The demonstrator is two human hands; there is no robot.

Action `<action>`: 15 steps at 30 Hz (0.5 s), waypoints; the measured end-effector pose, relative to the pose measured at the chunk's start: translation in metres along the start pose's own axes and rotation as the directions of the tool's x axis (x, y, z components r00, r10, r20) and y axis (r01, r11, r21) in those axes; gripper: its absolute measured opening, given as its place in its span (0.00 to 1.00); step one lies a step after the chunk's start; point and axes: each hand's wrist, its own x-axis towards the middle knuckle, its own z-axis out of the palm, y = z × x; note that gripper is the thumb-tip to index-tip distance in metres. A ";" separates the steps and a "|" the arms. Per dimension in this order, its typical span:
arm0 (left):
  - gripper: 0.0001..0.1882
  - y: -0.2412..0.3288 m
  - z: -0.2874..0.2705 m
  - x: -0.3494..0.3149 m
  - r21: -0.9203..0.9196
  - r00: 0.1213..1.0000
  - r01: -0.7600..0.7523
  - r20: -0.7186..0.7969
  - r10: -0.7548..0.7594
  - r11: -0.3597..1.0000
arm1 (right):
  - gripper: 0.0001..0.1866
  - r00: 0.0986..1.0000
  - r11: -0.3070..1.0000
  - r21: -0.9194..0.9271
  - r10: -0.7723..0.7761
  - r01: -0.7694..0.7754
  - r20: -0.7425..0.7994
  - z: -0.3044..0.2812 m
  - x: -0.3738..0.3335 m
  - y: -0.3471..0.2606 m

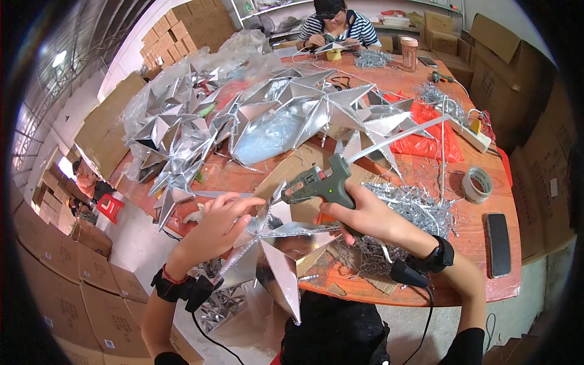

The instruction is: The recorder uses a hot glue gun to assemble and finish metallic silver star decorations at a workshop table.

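One orange-red table (pixel 468 243) spreads across the scene, much of its far left covered by a heap of silver stars (pixel 328 112) whose separate points, tangled together and partly veiled by clear plastic, are hard to count. Right of centre, a mound of silver tinsel (pixel 420 207) is partly hidden behind the right forearm and hand. At the near edge, left of centre, sits a single silver star (pixel 280 267), its left part covered by the left hand and its nearest point hanging past the table. Its facets are mirror-bright and folded into sharp ridges, with glittery trim along some edges; one facet catches a pinkish reflection. The dark green glue gun (pixel 331 185) is above the star, nozzle toward the left, a small green light on its side and a long whitish stick (pixel 395 140) running from its back toward the far right. The right hand (pixel 377 216) is wrapped around the gun's handle, hiding the lower grip. The left hand (pixel 222 225) is half open, fingers spread and bent over the star near the nozzle; whether its fingertips touch the star cannot be told.
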 end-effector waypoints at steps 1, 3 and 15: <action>0.18 0.001 0.001 0.001 -0.004 1.000 0.003 0.009 -0.003 1.000 | 0.17 1.000 1.000 0.008 0.006 -0.006 0.000 0.000 0.000 0.000; 0.18 0.001 0.003 0.002 -0.029 1.000 0.014 0.011 -0.013 0.999 | 0.17 0.999 0.999 -0.009 0.039 -0.039 0.008 0.000 -0.001 -0.002; 0.16 0.003 0.005 0.007 -0.055 1.000 -0.009 0.014 0.010 0.998 | 0.17 0.995 0.994 0.036 0.098 -0.099 0.014 0.003 0.005 0.006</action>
